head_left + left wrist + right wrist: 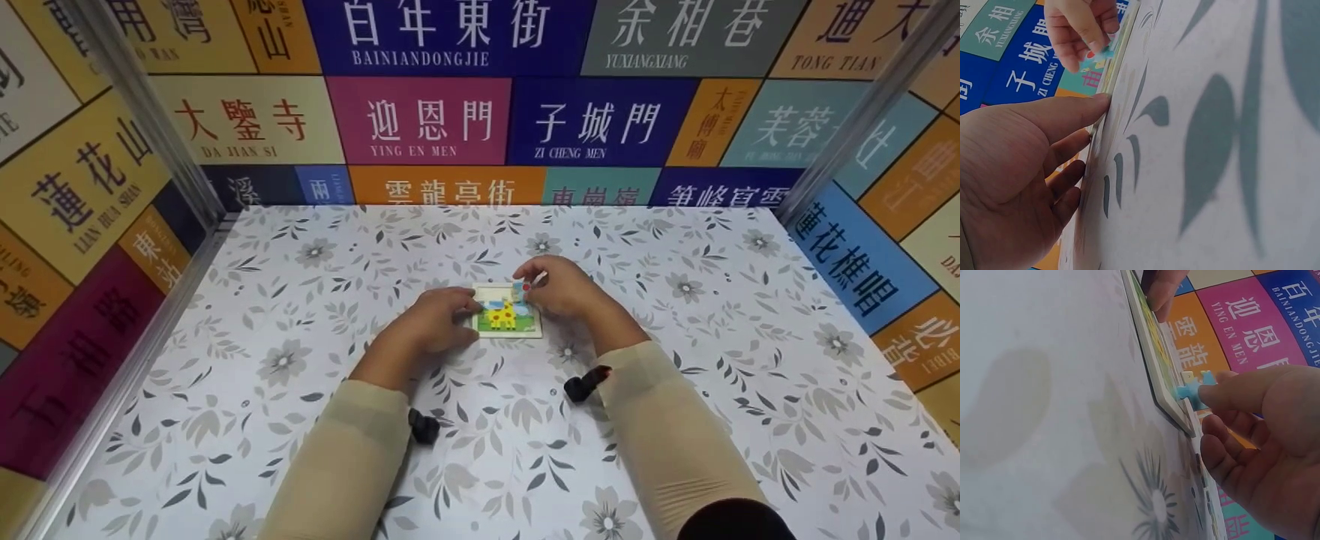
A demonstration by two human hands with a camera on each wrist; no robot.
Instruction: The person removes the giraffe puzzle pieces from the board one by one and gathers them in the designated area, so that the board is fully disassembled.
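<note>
A small jigsaw puzzle board (504,325) with a pale frame and a yellow giraffe picture lies on the table. My left hand (441,319) rests against its left side, the thumb near the front corner and the fingers farther back. In the left wrist view, the left hand (1022,163) has its thumb extended to the board's edge and its other fingers loosely bent. My right hand (566,289) pinches a light-blue puzzle piece (1193,391) between thumb and fingers over the board's back right corner. A red spot shows on this piece (1100,53) in the left wrist view.
The table (315,442) has a white cover printed with grey leaves and flowers. Panels with colourful lettering (435,120) stand behind it and at both sides. Metal posts (862,105) rise at the back corners.
</note>
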